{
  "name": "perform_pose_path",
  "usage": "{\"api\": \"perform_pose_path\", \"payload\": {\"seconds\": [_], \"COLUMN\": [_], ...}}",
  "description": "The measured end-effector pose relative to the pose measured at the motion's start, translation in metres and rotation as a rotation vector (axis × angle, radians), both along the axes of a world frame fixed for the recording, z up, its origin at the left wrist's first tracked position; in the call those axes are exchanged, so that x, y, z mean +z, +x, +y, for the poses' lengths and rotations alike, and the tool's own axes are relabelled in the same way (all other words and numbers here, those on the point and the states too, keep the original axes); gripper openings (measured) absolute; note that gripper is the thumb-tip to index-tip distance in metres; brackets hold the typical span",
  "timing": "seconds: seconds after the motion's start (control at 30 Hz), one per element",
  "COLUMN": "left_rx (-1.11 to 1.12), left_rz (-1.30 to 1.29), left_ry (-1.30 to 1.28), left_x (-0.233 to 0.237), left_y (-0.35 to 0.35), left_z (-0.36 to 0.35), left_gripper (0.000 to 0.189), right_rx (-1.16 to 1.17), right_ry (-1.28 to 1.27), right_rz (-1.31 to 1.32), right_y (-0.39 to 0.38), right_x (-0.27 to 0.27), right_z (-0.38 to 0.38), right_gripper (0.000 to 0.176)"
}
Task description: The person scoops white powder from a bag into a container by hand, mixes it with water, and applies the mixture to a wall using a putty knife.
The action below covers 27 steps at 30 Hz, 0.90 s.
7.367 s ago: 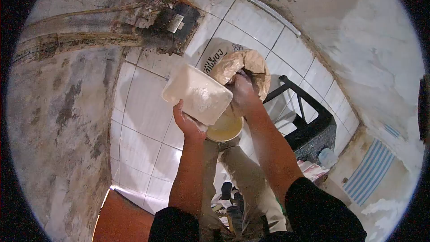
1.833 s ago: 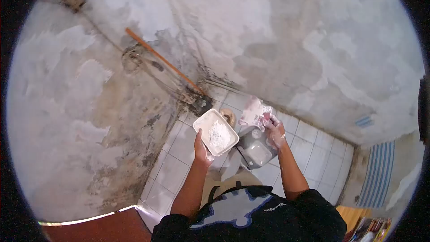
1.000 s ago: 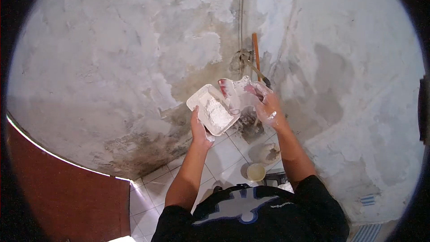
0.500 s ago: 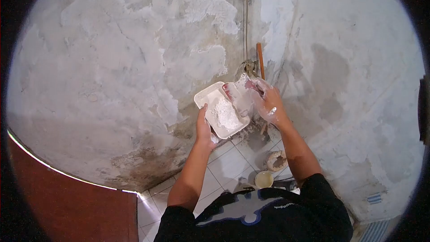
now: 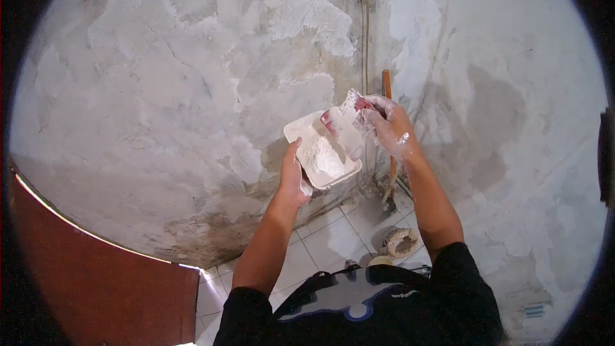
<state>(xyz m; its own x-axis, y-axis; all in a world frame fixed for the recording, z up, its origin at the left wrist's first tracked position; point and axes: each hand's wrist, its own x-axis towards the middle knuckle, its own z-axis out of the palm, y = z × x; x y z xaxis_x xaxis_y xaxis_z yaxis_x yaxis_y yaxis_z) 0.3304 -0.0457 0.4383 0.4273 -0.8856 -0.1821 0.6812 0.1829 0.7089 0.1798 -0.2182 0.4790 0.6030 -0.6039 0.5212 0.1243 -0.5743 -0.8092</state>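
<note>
My left hand (image 5: 295, 178) grips the near left side of a shallow whitish tray (image 5: 296, 129), thumb over its rim. White plaster (image 5: 325, 160) lies heaped inside the tray. In my right hand (image 5: 394, 129) is a plaster-coated putty knife (image 5: 346, 129) with red parts showing through. Its wide blade slants over the tray's right side, overlapping the rim in this view. White smears cover the fingers and wrist of my right hand, and some plaster sticks to my left palm.
Ahead stands a patchy plastered wall (image 5: 211, 90), meeting another at a corner. A wooden-handled tool (image 5: 387, 90) leans there. On the tiled floor (image 5: 298, 263) stand a round plaster-crusted container (image 5: 403, 242) and a pale tub (image 5: 380, 261). A brown-red surface (image 5: 109, 269) fills the lower left.
The view has shifted a little, so the wall appears farther right and lower. Both hands, with the tray and putty knife, are slightly higher against the wall.
</note>
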Motion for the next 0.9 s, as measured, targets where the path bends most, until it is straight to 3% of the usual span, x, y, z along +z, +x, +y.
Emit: {"api": "perform_pose_path", "payload": {"seconds": [0.23, 0.4, 0.5, 0.63, 0.7, 0.9], "left_rx": [0.079, 0.037, 0.031, -0.004, -0.016, -0.02], "left_rz": [-0.045, -0.015, -0.033, -0.089, -0.119, -0.167], "left_ry": [-0.126, -0.174, -0.155, -0.177, -0.214, -0.337], "left_x": [0.012, 0.019, 0.031, 0.059, 0.067, 0.071], "left_y": [-0.007, -0.001, 0.007, 0.003, 0.007, 0.013], "left_z": [-0.025, -0.046, -0.06, -0.073, -0.081, -0.095], "left_gripper": [0.056, 0.055, 0.055, 0.054, 0.054, 0.053], "right_rx": [0.009, 0.108, 0.115, 0.039, 0.08, -0.194], "right_ry": [-0.138, 0.1, 0.037, 0.112, 0.247, -0.111], "right_rz": [0.092, 0.139, 0.093, 0.037, -0.146, -0.226], "right_y": [0.013, 0.017, 0.03, 0.032, 0.032, 0.086], "right_x": [0.019, 0.024, 0.016, 0.049, 0.074, 0.099], "right_z": [-0.028, -0.05, -0.087, -0.113, -0.123, -0.217], "right_gripper": [0.032, 0.036, 0.042, 0.037, 0.033, 0.028]}}
